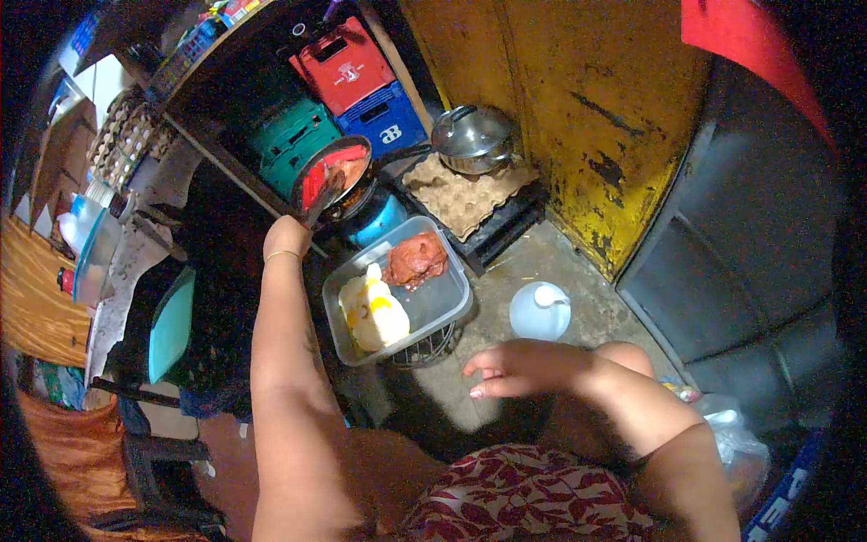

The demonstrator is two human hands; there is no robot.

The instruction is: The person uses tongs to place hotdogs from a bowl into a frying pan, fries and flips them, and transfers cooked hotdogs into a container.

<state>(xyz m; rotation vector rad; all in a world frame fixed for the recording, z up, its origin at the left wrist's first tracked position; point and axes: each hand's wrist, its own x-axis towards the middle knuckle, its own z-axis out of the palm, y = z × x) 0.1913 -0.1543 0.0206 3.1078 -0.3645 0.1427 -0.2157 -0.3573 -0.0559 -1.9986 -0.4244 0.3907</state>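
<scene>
At the left, my left hand (287, 237) is closed on a dark utensil (329, 191) that reaches into a round pan (364, 149). Red food pieces (313, 181) lie in the pan, which sits over a stove beside a blue gas cylinder (379, 219). My right hand (508, 368) hangs near my knee, loosely curled with nothing visible in it. Between my arms, a clear plastic container (459, 305) holds fried eggs (377, 318) and a reddish-brown mass of food (417, 260).
A lidded metal pot (471, 140) stands behind an egg-carton tray (465, 196) on a low black stand. On the floor is a white tub (539, 316). Red (343, 68), blue (384, 117) and green (293, 131) crates stand behind the stove; a yellow metal panel (578, 117) is behind right.
</scene>
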